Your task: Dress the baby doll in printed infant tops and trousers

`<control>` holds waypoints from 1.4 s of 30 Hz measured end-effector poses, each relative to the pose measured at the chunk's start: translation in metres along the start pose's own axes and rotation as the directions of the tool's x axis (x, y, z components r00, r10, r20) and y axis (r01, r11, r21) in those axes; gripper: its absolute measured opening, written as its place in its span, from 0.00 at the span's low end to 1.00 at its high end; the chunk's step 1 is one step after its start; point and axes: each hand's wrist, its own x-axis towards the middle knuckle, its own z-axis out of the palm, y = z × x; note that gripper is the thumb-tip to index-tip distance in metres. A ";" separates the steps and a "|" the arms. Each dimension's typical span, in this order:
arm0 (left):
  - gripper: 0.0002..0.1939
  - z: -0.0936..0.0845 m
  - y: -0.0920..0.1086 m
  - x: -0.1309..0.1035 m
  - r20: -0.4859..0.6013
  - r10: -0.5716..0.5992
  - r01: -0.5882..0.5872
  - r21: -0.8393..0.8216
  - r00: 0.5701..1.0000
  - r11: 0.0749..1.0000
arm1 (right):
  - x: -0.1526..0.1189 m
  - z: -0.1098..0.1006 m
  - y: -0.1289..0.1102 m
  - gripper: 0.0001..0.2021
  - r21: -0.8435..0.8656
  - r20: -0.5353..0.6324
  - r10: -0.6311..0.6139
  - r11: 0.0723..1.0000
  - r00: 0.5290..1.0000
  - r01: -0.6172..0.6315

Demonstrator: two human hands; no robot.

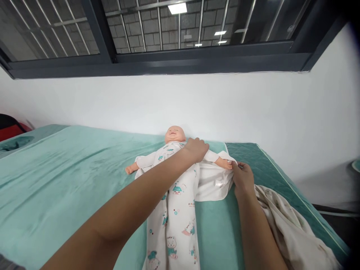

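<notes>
A baby doll (174, 134) lies on its back, dressed in a white printed romper (181, 210) with long sleeves. My left hand (197, 150) is closed at the doll's shoulder, on the sleeve side; its fingertips are partly hidden. A white garment part (215, 183) is spread out beneath the doll's arm on the right. With thumb and fingers, my right hand (243, 179) pinches the edge of this white cloth, right beside the doll's hand (224, 163). The doll's other hand (131, 168) rests out to the left.
A pale green sheet (84, 180) covers the bed, with a darker quilted strip (281, 183) at the right. Crumpled beige cloth (295, 228) lies by my right forearm. Behind stand a white wall (126, 101) and a dark window frame (197, 63). A red and black item (12, 129) is far left.
</notes>
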 end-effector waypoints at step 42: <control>0.23 0.109 -0.038 -0.131 -0.340 -0.544 -0.084 -0.894 0.767 0.440 | -0.104 0.057 -0.033 0.25 0.034 0.692 -0.352 0.888 0.630 0.458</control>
